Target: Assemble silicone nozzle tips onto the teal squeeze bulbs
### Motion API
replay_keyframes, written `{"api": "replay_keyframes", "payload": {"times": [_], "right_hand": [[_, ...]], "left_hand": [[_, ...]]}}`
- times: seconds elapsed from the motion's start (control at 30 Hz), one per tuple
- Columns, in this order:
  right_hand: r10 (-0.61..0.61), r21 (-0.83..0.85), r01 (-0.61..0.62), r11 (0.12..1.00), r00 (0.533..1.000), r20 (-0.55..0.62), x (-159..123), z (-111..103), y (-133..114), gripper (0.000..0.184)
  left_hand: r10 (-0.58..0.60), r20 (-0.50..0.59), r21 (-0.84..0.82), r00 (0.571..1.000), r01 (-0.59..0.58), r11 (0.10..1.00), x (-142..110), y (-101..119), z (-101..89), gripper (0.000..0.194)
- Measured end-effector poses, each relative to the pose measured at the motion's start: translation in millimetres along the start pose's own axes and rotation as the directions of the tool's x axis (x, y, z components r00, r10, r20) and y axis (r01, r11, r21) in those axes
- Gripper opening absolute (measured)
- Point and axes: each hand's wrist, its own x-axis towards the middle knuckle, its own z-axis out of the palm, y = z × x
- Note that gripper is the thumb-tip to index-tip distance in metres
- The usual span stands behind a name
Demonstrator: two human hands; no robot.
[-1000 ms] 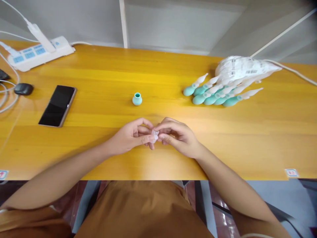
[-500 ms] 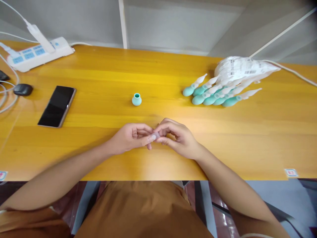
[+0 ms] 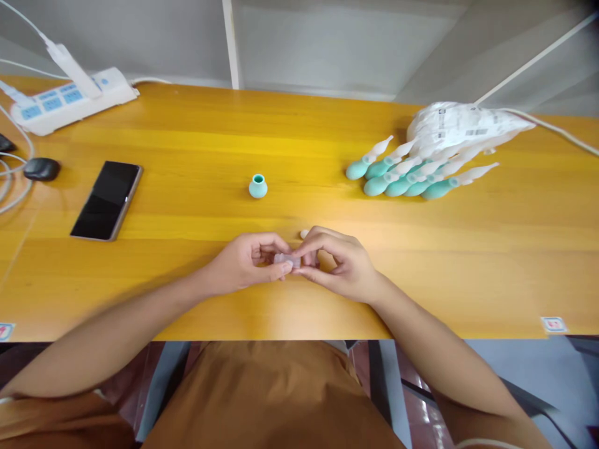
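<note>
My left hand (image 3: 253, 262) pinches a small clear plastic piece (image 3: 283, 259) between thumb and fingers. The thumb and fingertips of my right hand (image 3: 334, 259) close on the right end of that same piece. Part of it is covered by my fingers, so its full shape is hidden. A small whitish object (image 3: 304, 234) pokes out behind my right fingers, partly hidden. Farther back, a little teal bulb (image 3: 258, 187) stands upright with its round mouth facing up, apart from both hands.
Several teal bulbs with pale pointed nozzles (image 3: 412, 176) lie together at the right, before a white plastic bag (image 3: 463, 128). On the left are a phone (image 3: 107, 201), a black mouse-like object (image 3: 42, 169) and a power strip (image 3: 75, 100) with cables. The table's front edge runs below my forearms.
The clear piece has turned and shifted slightly left, showing more of its length. My right hand has moved a little right, and the whitish object behind it has come into sight.
</note>
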Motion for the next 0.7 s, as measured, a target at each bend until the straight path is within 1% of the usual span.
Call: {"api": "replay_keyframes", "payload": {"times": [0.13, 0.27, 0.33, 0.4, 0.47, 0.53, 0.57, 0.63, 0.67, 0.7], "right_hand": [[0.011, 0.025, -0.011, 1.0, 1.0, 0.028, -1, 1, 0, 0.019], [0.007, 0.007, -0.008, 1.0, 0.998, 0.059, 0, 1, 1, 0.021], [-0.012, -0.005, 0.013, 1.0, 0.998, 0.053, 0, 0, 0, 0.025], [-0.022, 0.005, 0.021, 1.0, 0.999, 0.023, 1, -3, -2, 0.028], [0.006, 0.042, -0.003, 0.999, 0.999, -0.051, 0, -8, -5, 0.022], [0.068, 0.092, -0.052, 0.994, 0.98, -0.188, 0, -16, -5, 0.012], [0.101, 0.108, -0.074, 0.991, 0.957, -0.273, 0, -20, -4, 0.011], [0.122, 0.097, -0.087, 0.991, 0.89, -0.439, 0, -30, 1, 0.013], [0.112, 0.076, -0.086, 0.993, 0.866, -0.488, 0, -35, 3, 0.014], [0.098, 0.055, -0.081, 0.995, 0.855, -0.508, 1, -38, 6, 0.013]], "left_hand": [[0.023, 0.002, 0.019, 1.0, -0.023, 1.0, -1, 0, 0.5, 0.019], [0.062, -0.011, 0.058, 0.998, -0.061, 0.996, -1, -2, 0.3, 0.02], [0.082, -0.027, 0.067, 0.996, -0.08, 0.995, -2, -2, 0.8, 0.019], [0.106, -0.04, 0.064, 0.994, -0.103, 0.993, -3, -3, 1.2, 0.018], [0.12, -0.053, 0.046, 0.991, -0.118, 0.992, -4, -2, 1.2, 0.018], [0.127, -0.065, 0.013, 0.99, -0.126, 0.992, -5, -2, 0.7, 0.019], [0.126, -0.072, -0.001, 0.989, -0.126, 0.992, -6, -2, 0.5, 0.019], [0.132, -0.083, -0.023, 0.988, -0.134, 0.991, -5, -3, 0.0, 0.019], [0.137, -0.087, -0.031, 0.987, -0.14, 0.99, -5, -4, -0.1, 0.019], [0.139, -0.095, -0.04, 0.986, -0.144, 0.989, -4, -5, -0.1, 0.019]]}}
